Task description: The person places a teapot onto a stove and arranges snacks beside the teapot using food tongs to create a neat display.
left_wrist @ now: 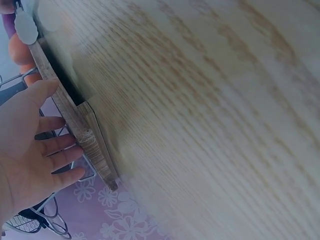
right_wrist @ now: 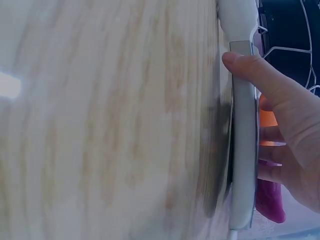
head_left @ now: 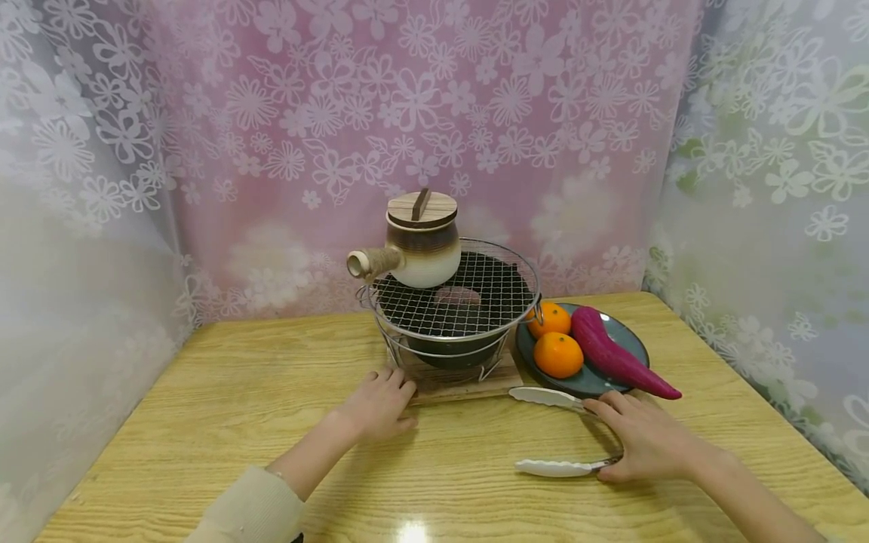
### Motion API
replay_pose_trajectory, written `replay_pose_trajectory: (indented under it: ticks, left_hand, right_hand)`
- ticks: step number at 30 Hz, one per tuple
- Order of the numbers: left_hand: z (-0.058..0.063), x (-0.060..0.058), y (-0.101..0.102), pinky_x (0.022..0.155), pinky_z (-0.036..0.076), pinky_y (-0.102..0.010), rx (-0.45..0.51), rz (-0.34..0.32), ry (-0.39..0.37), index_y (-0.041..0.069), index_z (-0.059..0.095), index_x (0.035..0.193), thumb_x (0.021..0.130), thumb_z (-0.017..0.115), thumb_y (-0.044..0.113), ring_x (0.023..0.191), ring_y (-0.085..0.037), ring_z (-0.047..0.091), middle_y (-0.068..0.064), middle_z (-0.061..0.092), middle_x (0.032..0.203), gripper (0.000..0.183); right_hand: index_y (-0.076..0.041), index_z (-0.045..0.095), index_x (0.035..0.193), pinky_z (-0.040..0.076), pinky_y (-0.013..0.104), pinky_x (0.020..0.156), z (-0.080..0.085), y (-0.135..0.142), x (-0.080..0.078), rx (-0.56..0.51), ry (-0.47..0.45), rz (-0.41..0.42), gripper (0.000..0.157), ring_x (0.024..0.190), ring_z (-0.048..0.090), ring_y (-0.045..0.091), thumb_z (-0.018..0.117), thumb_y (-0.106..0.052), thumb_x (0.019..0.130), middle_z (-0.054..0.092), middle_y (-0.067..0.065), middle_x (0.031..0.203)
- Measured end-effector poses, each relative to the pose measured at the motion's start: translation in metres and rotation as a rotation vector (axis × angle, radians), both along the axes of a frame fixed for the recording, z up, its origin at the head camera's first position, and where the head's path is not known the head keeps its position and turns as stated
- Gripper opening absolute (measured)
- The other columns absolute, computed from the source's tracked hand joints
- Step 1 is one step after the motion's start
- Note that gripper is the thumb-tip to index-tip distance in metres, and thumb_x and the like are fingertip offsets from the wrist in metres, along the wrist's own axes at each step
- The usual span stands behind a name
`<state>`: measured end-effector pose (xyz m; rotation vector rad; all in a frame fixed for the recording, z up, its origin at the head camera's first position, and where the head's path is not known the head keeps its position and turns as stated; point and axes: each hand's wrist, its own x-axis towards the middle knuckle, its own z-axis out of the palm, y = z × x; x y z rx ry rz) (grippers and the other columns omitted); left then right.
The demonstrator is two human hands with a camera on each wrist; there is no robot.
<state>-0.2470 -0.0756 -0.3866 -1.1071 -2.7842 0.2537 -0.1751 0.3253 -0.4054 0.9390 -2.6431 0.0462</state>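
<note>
Clearly, control of the white-headed metal tongs depends on an even hold by the right hand: its thumb takes the nearer arm and its fingers the farther, with the two heads spread wide low over the pale wooden bench. A matched squeeze from both sides should bring the heads together without twisting. The farther head lies near the flat brown wooden board and the round dark blue-grey plate, so lifting before swinging sideways would probably avoid a knock. The left hand rests at the board's left front corner, fingers loosely extended and gripping nothing. Only light pressure seems wise there, since the round silver wire-mesh grill above carries a brown-and-cream ceramic pot that a jolt could shift.
</note>
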Motion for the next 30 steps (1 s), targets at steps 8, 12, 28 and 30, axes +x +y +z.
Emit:
replay_pose_trajectory:
  ticks: [8, 12, 28, 30]
  left_hand:
    - [0.0, 0.0, 0.001, 0.084, 0.041, -0.043, -0.014, 0.0, 0.016, 0.01, 0.057, 0.11, 0.085, 0.059, 0.051, 0.111, -0.032, 0.046, -0.01, 0.052, 0.108, 0.048]
    - [0.0, 0.0, 0.001, 0.085, 0.041, -0.043, -0.018, 0.005, 0.01, 0.01, 0.056, 0.11, 0.085, 0.059, 0.05, 0.112, -0.032, 0.046, -0.011, 0.052, 0.108, 0.048]
    - [-0.001, 0.0, 0.001, 0.085, 0.041, -0.041, -0.024, 0.003, 0.012, 0.009, 0.056, 0.108, 0.086, 0.059, 0.049, 0.107, -0.03, 0.048, -0.011, 0.051, 0.107, 0.045]
    - [-0.001, 0.0, 0.001, 0.085, 0.041, -0.041, -0.026, 0.003, 0.014, 0.009, 0.056, 0.108, 0.086, 0.059, 0.049, 0.106, -0.03, 0.048, -0.01, 0.051, 0.106, 0.045]
  right_hand:
    - [0.002, 0.053, 0.121, 0.045, 0.037, 0.074, 0.002, -0.004, 0.004, 0.016, 0.025, -0.053, 0.088, 0.084, 0.048, 0.013, 0.079, -0.052, 0.055, 0.051, 0.001, 0.101]
    - [0.003, 0.055, 0.116, 0.046, 0.034, 0.07, 0.006, -0.006, 0.005, 0.021, -0.021, -0.1, 0.082, 0.079, 0.046, 0.012, 0.08, -0.047, 0.056, 0.049, 0.001, 0.098]
    - [0.006, 0.048, 0.12, 0.046, 0.054, 0.074, 0.032, -0.005, 0.01, 0.008, -0.006, -0.298, 0.089, 0.097, 0.052, 0.037, 0.083, -0.044, 0.055, 0.051, 0.019, 0.111]
    - [0.007, 0.045, 0.123, 0.045, 0.057, 0.073, 0.035, -0.004, 0.011, -0.004, -0.03, -0.34, 0.091, 0.099, 0.051, 0.04, 0.081, -0.044, 0.057, 0.049, 0.022, 0.112]
